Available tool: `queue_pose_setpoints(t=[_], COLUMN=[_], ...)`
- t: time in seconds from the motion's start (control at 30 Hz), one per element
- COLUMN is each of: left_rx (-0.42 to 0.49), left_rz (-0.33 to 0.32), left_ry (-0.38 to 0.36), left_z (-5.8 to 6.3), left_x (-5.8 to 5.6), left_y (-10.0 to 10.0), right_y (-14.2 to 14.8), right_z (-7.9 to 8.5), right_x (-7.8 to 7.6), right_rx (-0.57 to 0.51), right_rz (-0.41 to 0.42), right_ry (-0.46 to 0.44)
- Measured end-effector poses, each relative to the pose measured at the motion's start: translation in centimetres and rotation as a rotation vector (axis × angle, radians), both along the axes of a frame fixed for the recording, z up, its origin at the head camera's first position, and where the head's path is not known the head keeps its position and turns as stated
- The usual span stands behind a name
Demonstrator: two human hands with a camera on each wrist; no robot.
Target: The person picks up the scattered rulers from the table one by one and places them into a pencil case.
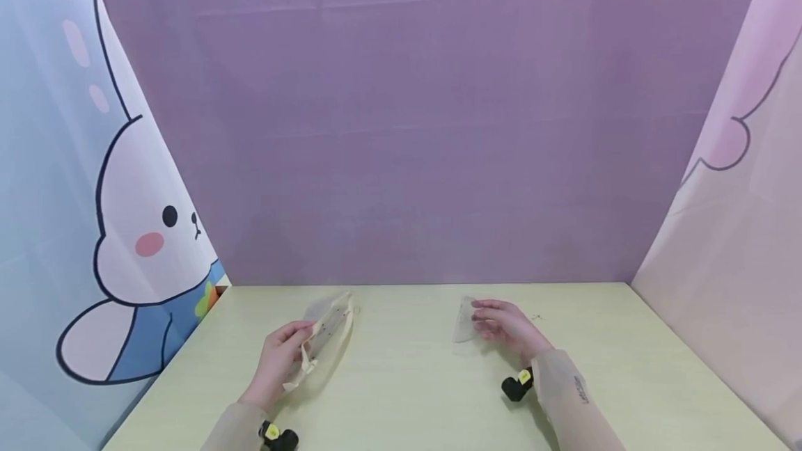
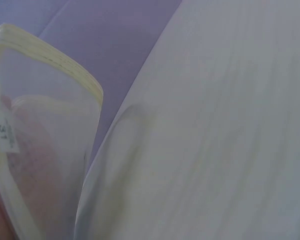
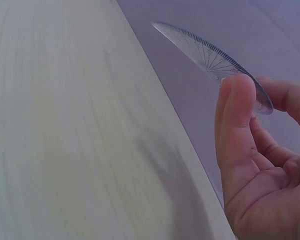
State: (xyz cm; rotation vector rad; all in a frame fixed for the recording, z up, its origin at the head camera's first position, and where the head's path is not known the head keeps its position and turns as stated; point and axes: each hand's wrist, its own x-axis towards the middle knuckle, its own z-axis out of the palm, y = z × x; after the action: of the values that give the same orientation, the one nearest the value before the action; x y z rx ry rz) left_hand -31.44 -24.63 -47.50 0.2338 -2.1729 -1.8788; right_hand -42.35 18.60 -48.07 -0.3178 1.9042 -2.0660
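Note:
My left hand [image 1: 278,359] grips a see-through pouch [image 1: 329,324] with cream edging by its near side, at the left of the table. In the left wrist view, the translucent pouch [image 2: 55,125] shows a stitched cream border and a small white tag [image 2: 6,132] printed with "31". To the right, my right hand [image 1: 506,326] pinches a clear plastic protractor [image 1: 464,322] between thumb and fingers, held up over the table. Degree marks and radiating lines on the protractor [image 3: 205,52] are visible in the right wrist view; the fingertips cover one end.
The pale yellow-green table [image 1: 401,381] runs back to a purple cloth backdrop [image 1: 426,124]. A printed curtain with a cartoon character [image 1: 150,214] hangs on the left, a pinkish one [image 1: 739,242] on the right. Tiny dark marks [image 1: 537,317] lie near the right hand.

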Motion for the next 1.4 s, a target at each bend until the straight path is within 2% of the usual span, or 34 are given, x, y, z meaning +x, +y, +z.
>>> queue_pose_setpoints(t=[0.27, 0.53, 0.87, 1.2, 1.4], left_rx=[0.017, 0.001, 0.02, 0.027, 0.025], left_rz=[-0.024, -0.009, 0.0, 0.002, -0.011], left_ry=[0.002, -0.005, -0.008, -0.01, 0.008], left_z=[0.0, -0.1, 0.0, 0.5, 0.3], left_x=[-0.1, 0.2, 0.1, 0.2, 0.2], left_y=[0.3, -0.1, -0.1, 0.0, -0.1], right_y=[-1.1, -4.5, -7.9, -11.0, -12.6], right_z=[-0.4, 0.1, 0.7, 1.5, 1.7], right_x=[0.1, 0.4, 0.6, 0.7, 0.5], right_rx=[0.004, 0.009, -0.108, -0.15, -0.158], right_rz=[0.065, 0.145, 0.236, 0.243, 0.243], right_ry=[-0.009, 0.033, -0.014, -0.075, -0.104])
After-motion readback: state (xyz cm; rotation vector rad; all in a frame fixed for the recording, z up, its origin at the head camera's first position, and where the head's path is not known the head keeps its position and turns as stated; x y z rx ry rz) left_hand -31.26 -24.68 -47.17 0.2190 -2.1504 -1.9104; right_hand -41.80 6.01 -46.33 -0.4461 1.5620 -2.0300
